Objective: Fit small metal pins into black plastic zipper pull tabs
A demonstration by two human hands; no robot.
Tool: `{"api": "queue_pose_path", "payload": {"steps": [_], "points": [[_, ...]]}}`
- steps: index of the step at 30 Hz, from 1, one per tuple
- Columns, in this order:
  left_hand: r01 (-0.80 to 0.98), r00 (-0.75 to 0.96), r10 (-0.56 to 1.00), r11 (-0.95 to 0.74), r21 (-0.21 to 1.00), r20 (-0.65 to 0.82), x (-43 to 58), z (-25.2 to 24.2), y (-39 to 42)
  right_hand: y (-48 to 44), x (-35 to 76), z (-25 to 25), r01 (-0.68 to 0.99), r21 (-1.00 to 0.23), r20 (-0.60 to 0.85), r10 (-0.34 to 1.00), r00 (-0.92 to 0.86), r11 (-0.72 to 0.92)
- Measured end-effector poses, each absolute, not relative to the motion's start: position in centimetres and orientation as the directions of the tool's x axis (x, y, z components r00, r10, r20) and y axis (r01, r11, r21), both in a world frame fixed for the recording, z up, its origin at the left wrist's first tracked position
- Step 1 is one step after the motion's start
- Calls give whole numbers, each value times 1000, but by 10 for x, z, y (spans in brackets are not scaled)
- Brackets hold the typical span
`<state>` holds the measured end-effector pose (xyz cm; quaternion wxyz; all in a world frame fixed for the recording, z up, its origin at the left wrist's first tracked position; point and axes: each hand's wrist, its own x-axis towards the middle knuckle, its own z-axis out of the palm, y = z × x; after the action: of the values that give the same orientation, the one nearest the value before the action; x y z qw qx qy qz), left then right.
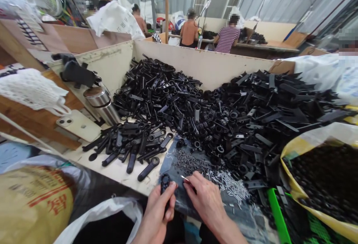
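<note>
My left hand [160, 212] is closed around a black plastic part with a ring-shaped end [165, 180], which points up and away from me. Just to its right, my right hand [205, 199] pinches a small silver metal pin [184, 178] between thumb and fingertips, apart from the black part. Beyond my right hand lies a heap of small dark screws or pins [188, 162]. A pile of silver pins [231, 186] spreads to the right of it on a blue-grey sheet [167, 158]. Several black handle-like pieces with ring ends [148, 168] lie left of the sheet.
Large heaps of black parts [156, 87] fill the bench's back and right [265, 106]. A steel flask [102, 104] and a phone [79, 124] stand at left. Open sacks [112, 225] flank me, one holding black pieces [332, 177], beside a green crate [278, 214]. People sit beyond.
</note>
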<state>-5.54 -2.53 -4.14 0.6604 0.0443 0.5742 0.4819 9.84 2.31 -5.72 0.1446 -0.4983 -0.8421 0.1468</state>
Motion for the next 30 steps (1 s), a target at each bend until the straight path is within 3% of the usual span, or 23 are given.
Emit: {"api": "queue_pose_path", "payload": {"steps": [2, 6, 9, 22, 30], "points": [[-591, -136, 684, 525, 612, -717, -54, -42, -24, 24, 98, -54, 766, -472, 101, 890, -445, 436], [-610, -120, 701, 507, 610, -703, -51, -42, -24, 26, 96, -40, 559, -782, 85, 935, -344, 276], [-631, -97, 737, 474, 614, -669, -46, -38, -23, 25, 95, -30, 404, -898, 64, 960, -271, 174], [-614, -62, 767, 475, 630, -639, -35, -24, -21, 17, 98, -35, 237, -967, 49, 982, -182, 92], [-457, -94, 802, 492, 741, -590, -35, -36, -26, 9, 108, -35, 323, -871, 283, 915, -289, 371]]}}
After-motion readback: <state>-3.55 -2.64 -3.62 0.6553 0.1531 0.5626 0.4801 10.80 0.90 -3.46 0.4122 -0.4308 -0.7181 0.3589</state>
